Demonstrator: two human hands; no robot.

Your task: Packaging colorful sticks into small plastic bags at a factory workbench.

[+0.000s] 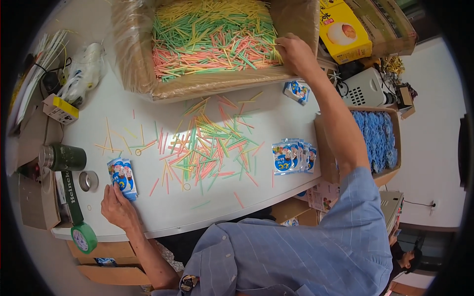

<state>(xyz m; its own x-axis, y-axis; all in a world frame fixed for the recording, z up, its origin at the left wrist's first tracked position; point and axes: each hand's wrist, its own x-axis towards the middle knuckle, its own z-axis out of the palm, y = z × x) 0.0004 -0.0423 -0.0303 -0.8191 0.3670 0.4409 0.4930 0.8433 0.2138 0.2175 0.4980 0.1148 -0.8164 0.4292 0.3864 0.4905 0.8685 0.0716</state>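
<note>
My left hand (119, 209) is at the table's left side, fingertips pressed on the lower end of overlapping blue-and-white packets (122, 173). Far to the right, my right hand (297, 55) reaches over the side of a large plastic-lined carton (217, 89). Its fingers are bent together in a pinch, with a thin yellow stick showing at the tips; their undersides are hidden. Yellow, green and pink sticks (217, 42) fill the carton. More loose sticks (207, 145) lie scattered over the white table between my hands.
Several fanned blue-and-white packets (291, 157) lie right of centre; another packet (296, 92) sits by the carton. A box of blue packets (374, 140) stands beyond my right arm. At left are a dark bottle (64, 157), a metal lid (88, 180) and green tape (84, 237).
</note>
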